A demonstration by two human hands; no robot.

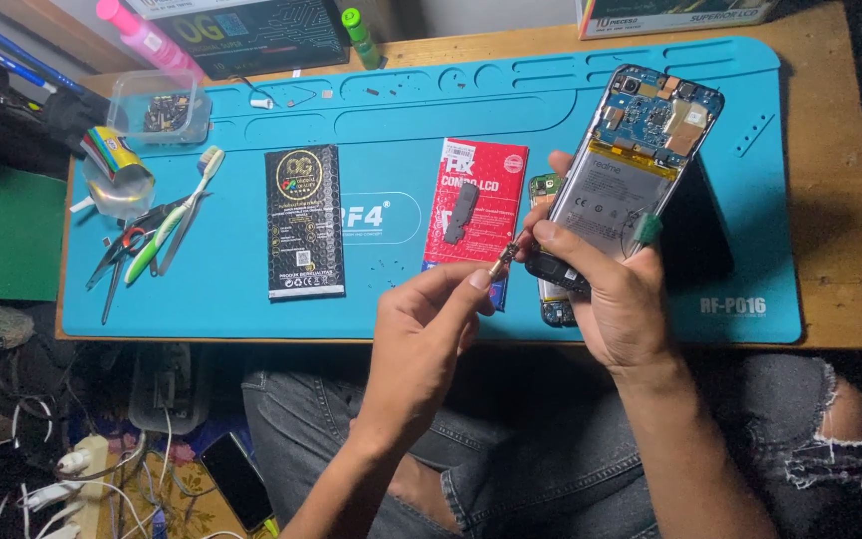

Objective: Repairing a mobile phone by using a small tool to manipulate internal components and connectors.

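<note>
Gripping the opened smartphone (641,150) by its lower end, your right hand (611,289) holds it tilted above the blue repair mat (391,100), battery and circuit board facing up. Your left hand (421,334) is pinched shut on a small metal part (504,258), just beside the right thumb. A red package (476,205) lies beneath.

Mat (591,130) was blue; on it lay a black packet (303,222) with gold print and a red packet (476,205).
</note>
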